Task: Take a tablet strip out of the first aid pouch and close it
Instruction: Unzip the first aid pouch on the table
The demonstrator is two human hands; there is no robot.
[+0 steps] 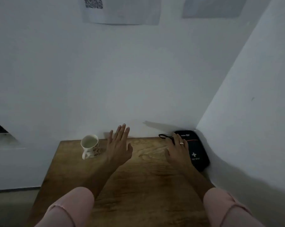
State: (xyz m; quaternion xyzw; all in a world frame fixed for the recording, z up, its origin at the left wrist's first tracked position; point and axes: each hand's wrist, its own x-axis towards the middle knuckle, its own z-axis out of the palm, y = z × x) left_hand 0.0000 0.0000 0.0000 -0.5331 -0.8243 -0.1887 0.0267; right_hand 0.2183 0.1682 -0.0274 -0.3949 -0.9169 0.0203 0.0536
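A black first aid pouch with a white cross lies shut at the table's far right corner, against the wall. Its black strap loop sticks out to the left. My right hand rests flat with its fingers on the pouch's left edge, a ring on one finger. My left hand hovers over the middle of the table, fingers spread, holding nothing. No tablet strip is visible.
A white mug with a flowered pattern stands at the far left of the wooden table, just left of my left hand. White walls close in behind and on the right. Papers hang on the back wall.
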